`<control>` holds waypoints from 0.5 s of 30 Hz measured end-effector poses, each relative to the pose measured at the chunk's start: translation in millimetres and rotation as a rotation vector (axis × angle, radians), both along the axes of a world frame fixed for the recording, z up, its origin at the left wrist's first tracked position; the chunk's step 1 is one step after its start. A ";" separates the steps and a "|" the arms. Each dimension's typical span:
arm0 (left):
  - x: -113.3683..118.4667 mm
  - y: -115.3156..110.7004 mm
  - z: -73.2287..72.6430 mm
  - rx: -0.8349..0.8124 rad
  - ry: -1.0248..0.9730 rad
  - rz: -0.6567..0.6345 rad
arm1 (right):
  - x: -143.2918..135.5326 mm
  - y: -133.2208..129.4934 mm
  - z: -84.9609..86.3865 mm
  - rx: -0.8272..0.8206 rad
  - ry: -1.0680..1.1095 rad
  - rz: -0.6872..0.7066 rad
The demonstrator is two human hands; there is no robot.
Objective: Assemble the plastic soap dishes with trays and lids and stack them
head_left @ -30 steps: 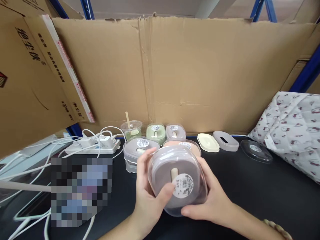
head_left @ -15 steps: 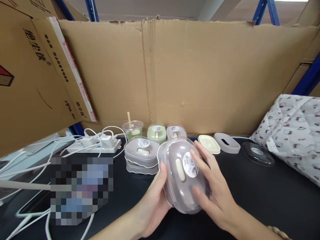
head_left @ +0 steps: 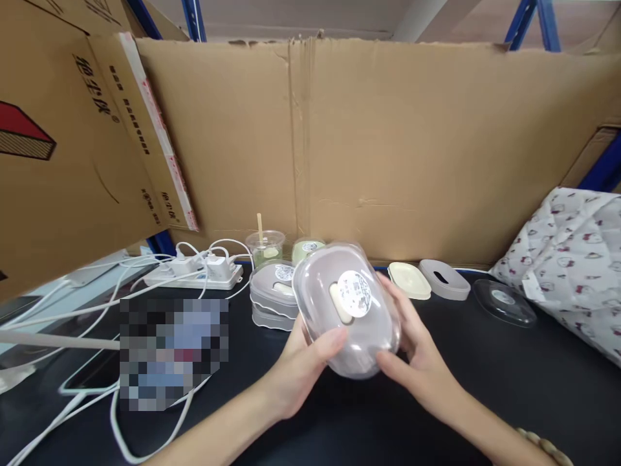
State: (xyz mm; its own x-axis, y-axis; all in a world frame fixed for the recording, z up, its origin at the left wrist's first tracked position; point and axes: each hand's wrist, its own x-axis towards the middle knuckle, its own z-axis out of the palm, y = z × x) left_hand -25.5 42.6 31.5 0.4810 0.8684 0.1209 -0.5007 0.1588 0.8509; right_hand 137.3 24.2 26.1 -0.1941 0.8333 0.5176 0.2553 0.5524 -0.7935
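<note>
Both hands grip a greyish-lilac plastic box with a clear lid [head_left: 315, 285], raised above the black table and tilted toward me. Its lid bears a cream oval piece and a round printed sticker. My left hand [head_left: 305, 362] holds the lower left side, thumb on the lid. Around the right side wraps my right hand [head_left: 412, 349], its thumb at the lower edge. Just behind on the left, similar grey boxes [head_left: 272, 291] sit stacked, partly hidden by the held one. A green box [head_left: 306, 247] shows behind them.
Further right lie a cream lid [head_left: 410, 281], a grey slotted cover [head_left: 444, 279], a clear lid [head_left: 504, 303] and a patterned padded bag [head_left: 572, 259]. A drink cup [head_left: 265, 246], a power strip [head_left: 218, 275] and cables stand left. Cardboard [head_left: 388, 142] walls the back.
The box has been turned and tilted so its lid faces me more squarely. My left thumb has moved onto the lid, and my right fingers have gone from the top to the side.
</note>
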 end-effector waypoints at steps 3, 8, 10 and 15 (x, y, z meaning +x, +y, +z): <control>0.8 7.0 10.9 0.158 0.042 0.093 | -5.2 9.2 12.4 -0.093 0.118 0.038; -9.4 24.0 45.2 0.488 0.035 0.484 | 5.8 30.8 59.2 0.049 0.098 -0.010; -17.7 29.6 59.9 0.539 0.078 0.492 | 12.3 35.2 81.4 0.109 0.018 -0.003; -23.5 34.1 76.8 0.740 0.181 0.507 | 4.1 36.8 113.0 0.218 -0.005 -0.033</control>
